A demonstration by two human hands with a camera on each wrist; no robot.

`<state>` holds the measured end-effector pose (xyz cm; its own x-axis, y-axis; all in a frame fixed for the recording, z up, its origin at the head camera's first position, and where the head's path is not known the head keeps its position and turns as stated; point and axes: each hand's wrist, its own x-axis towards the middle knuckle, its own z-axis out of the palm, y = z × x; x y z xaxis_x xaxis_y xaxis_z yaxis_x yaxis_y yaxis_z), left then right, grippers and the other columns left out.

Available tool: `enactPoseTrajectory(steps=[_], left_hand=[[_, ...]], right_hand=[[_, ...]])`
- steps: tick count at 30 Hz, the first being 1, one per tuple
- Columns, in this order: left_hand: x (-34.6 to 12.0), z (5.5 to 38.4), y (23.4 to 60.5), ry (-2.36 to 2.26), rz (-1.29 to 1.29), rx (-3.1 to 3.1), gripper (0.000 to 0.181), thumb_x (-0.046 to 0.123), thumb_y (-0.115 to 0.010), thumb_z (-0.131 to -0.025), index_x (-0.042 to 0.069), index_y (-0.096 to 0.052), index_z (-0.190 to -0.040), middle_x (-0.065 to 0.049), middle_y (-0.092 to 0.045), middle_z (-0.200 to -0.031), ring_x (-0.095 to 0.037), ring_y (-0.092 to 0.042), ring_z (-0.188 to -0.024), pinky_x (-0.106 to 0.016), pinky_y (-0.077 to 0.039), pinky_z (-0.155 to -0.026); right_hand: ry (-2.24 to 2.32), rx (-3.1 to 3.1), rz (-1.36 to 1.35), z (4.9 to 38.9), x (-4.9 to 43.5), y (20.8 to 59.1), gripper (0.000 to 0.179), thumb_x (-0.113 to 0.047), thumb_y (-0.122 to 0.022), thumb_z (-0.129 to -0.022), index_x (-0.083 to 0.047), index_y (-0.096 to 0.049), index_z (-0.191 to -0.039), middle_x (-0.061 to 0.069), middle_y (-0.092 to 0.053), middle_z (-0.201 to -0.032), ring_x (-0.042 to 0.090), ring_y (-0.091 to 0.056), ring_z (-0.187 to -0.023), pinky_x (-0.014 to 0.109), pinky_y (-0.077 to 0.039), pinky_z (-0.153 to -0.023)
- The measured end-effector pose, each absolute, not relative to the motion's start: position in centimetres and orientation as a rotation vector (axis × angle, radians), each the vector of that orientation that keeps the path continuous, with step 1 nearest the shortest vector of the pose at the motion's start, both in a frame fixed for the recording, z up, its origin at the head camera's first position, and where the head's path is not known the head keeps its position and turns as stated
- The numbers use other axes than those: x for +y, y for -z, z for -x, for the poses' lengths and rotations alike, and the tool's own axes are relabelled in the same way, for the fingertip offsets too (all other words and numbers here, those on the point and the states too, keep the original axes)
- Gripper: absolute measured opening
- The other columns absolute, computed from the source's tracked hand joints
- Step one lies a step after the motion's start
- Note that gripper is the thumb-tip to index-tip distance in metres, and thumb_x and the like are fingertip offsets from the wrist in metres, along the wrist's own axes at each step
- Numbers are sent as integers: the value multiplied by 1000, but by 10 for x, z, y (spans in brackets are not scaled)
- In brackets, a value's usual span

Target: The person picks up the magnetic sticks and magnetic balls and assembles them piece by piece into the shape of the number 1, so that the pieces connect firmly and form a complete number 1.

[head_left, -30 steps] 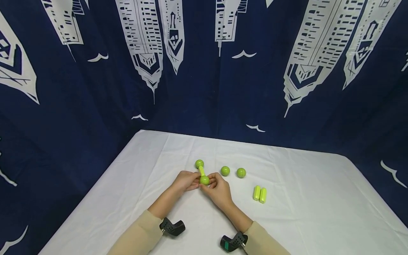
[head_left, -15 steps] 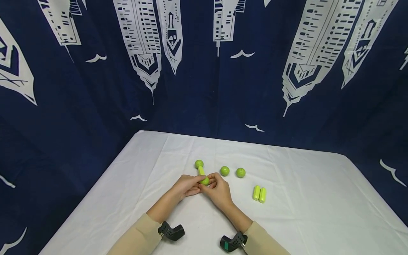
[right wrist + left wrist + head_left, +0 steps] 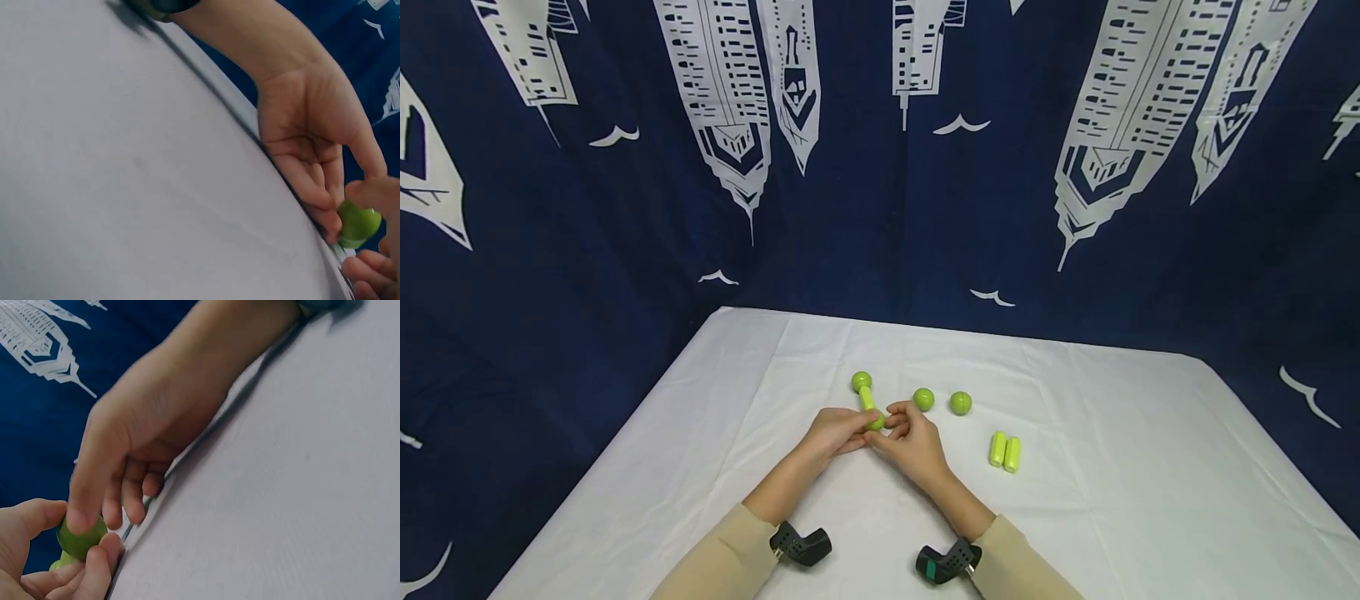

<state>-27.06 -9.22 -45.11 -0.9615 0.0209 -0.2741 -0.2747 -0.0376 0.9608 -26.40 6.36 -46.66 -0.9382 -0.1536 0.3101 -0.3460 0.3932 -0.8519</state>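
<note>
A green ball-and-rod piece (image 3: 867,397) sits at the middle of the white-covered table, a ball at each end of a lighter green rod. My left hand (image 3: 833,433) grips its near ball (image 3: 877,422), with the thumb laid across the top. From the other side my right hand (image 3: 916,446) pinches the same ball between thumb and fingers. Both wrist views show this ball close up, the green ball (image 3: 80,544) framed by fingertips of both hands. The far ball (image 3: 861,381) stands free of the fingers. The hands partly hide the near ball.
Two loose green balls, a left one (image 3: 923,399) and a right one (image 3: 960,403), lie right of the hands. Nearer and further right are two light green rods (image 3: 997,448), side by side. A dark blue patterned curtain (image 3: 865,250) hangs behind the table (image 3: 1112,467).
My left thumb has slid over the top of the near ball, covering more of it. The head view has shifted slightly; the loose balls and rods stay put.
</note>
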Motion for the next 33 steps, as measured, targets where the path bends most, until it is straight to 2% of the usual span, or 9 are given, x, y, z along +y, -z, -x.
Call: enactPoseTrajectory(steps=[8,13,24,29,33], left_hand=[[-97,273,457,-2109,125,2051,37,20,-70,-91,-14,-66,-104,-7,-69,-76,-10,-68,-67,-19,-58,-68],[-99,275,457,-2085,138,2105,39,22,-71,-90,-13,-66,-105,-8,-68,-79,-10,-67,-66,-19,-58,-67],[-101,275,457,-2069,151,2130,35,22,-71,-91,-12,-67,-102,-6,-67,-76,-8,-66,-65,-17,-58,-65],[-100,276,457,-2059,161,2129,36,22,-71,-91,-12,-66,-103,-6,-68,-76,-8,-66,-65,-17,-57,-65],[-99,276,457,-2051,177,2127,37,23,-70,-91,-11,-67,-104,-6,-68,-75,-8,-67,-65,-16,-57,-64]], right_hand=[[-1567,-2482,-446,261,85,452,44,-15,-82,-79,4,-60,-112,9,-65,-94,15,-59,-76,23,-53,-66],[-1541,-2486,-418,259,104,442,40,-14,-82,-79,1,-63,-111,7,-65,-92,15,-59,-78,25,-52,-69],[-1382,-2508,-422,258,165,428,35,-11,-80,-82,1,-66,-111,12,-67,-95,21,-62,-86,27,-50,-72],[-1305,-2542,-404,260,193,431,36,-15,-78,-83,0,-66,-114,13,-67,-98,25,-61,-93,34,-50,-77],[-1248,-2593,-416,260,214,436,43,-19,-78,-83,0,-64,-119,15,-66,-108,29,-59,-102,44,-48,-85]])
